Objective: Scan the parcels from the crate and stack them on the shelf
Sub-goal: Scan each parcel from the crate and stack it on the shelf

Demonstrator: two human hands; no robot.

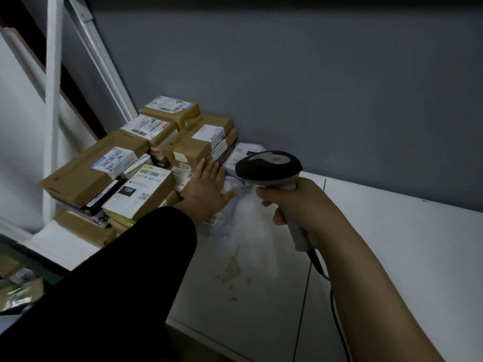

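Left fingers [207,168] flat on white parcel [248,212]

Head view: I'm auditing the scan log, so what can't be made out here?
All in the head view:
- Parcel labels: print too small and dim to read in full.
- White bag: partly behind the left hand and the scanner in the right hand.
- Scanner's window: faces away from the camera.
- Crate: cut by the left edge, covered by the dark sleeve.

The scene was dim and grainy. The wall [313,87] darkened toward the far top edge, the white shelf [392,244] looked grey, and straight posts [52,100] leaned from wide-angle distortion at the left.
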